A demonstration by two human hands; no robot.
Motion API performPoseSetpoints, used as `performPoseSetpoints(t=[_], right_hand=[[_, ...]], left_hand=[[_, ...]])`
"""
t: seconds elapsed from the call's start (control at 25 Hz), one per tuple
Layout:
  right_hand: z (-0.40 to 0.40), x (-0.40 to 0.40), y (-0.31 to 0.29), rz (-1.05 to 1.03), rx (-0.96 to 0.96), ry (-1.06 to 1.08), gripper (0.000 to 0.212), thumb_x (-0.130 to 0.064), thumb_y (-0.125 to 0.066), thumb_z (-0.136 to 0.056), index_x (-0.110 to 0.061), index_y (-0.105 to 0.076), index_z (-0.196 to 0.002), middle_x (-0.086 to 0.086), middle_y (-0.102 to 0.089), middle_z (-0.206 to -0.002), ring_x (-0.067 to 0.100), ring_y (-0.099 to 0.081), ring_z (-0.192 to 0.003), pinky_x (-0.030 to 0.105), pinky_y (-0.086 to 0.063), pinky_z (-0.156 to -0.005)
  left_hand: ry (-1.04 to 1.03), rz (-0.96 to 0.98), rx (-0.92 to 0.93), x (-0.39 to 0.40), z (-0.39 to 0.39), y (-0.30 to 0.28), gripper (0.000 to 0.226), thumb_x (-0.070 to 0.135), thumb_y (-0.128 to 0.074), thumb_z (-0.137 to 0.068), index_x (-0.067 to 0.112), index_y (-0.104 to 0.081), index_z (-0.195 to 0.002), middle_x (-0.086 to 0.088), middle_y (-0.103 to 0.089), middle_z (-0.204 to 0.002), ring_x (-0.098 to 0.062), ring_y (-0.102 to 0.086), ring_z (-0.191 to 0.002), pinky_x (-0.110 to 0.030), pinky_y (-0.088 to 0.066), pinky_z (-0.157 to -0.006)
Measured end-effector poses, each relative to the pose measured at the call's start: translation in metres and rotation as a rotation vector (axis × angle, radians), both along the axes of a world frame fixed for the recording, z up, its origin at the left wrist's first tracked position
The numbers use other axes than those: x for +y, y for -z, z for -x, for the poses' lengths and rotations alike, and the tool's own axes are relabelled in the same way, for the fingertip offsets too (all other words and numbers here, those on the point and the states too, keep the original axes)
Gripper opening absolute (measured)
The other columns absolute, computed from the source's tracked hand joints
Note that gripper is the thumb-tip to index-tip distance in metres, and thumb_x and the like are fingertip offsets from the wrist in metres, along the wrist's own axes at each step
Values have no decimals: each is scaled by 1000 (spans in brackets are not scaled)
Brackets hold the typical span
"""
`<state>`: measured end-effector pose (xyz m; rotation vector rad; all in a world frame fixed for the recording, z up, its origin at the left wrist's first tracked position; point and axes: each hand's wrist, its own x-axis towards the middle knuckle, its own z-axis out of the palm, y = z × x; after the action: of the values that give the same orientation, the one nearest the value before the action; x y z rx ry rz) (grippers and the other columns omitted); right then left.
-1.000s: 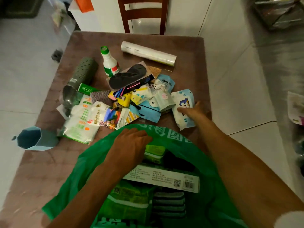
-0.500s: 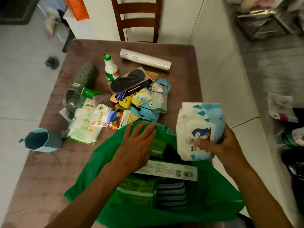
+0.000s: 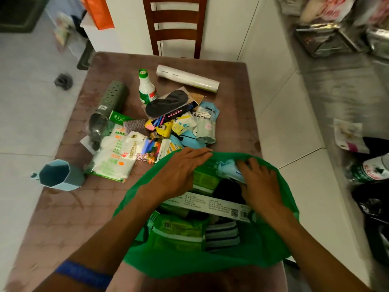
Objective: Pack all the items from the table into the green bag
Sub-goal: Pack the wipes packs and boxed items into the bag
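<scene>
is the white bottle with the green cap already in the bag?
No, the white bottle stands upright on the table, beyond the pile of packets and well clear of the green bag.

A brownish desk (image 3: 63,218) with rounded corners stands on a floor of large pale tiles (image 3: 27,123). Beyond its far edge a dark wooden slat-back chair (image 3: 174,24) is pushed close, before a white wall (image 3: 227,24). Off the far-left corner, a small dark object (image 3: 63,81) lies on the floor and something orange (image 3: 100,11) hangs. Right of the desk, a blurred cluttered surface (image 3: 345,85) runs along. The light is dim.
</scene>
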<state>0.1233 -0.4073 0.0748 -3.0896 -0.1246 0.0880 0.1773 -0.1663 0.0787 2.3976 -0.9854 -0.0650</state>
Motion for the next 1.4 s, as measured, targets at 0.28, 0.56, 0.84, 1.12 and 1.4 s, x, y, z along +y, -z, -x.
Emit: performPoseSetpoints(t=[0.28, 0.56, 0.84, 1.12, 1.4], right_hand=[[-50, -16, -26, -35, 779, 36, 76, -27, -74, -76, -21, -38, -143, 7, -53, -137, 25, -54, -117, 31, -47, -92], [-52, 41, 14, -547, 965, -2, 73, -24, -72, -80, -25, -34, -142, 1, -49, -137, 15, -49, -111, 27, -41, -89], [-37, 58, 9, -379, 493, -144, 58, -29, -64, -85, -23, -42, -137, 3, -56, -130, 21, -56, -111, 34, -49, -91], [-9, 89, 0, -517, 415, -275, 53, -32, -68, -84, -23, -48, -133, -2, -52, -134, 17, -49, -118, 32, -44, -97], [30, 69, -3, -591, 331, -158, 39, -17, -70, -84, -18, -60, -122, -2, -58, -123, 18, -55, -114, 28, -46, -96]], left_hand=[[0, 44, -49, -8, 9, -5, 74, -10, -50, -64, 2, -43, -137, -14, -45, -144, -35, -51, -118, -53, -45, -91], [-92, 48, -19, -17, 14, -8, 67, -8, -53, -75, 4, -40, -139, -11, -42, -147, -31, -48, -119, -49, -43, -96], [-394, 209, -5, 52, 19, -23, 44, 11, -65, -81, 16, -59, -124, -5, -58, -129, -15, -49, -115, -34, -42, -97], [-1252, -491, 421, 247, 12, 47, 81, 38, -67, -81, 27, -20, -146, -15, -8, -156, -46, -11, -139, -68, -18, -106], [-1121, -381, 412, 259, 13, 28, 76, 37, -85, -63, 26, -46, -127, -21, -41, -120, -50, -41, -109, -56, -45, -91]])
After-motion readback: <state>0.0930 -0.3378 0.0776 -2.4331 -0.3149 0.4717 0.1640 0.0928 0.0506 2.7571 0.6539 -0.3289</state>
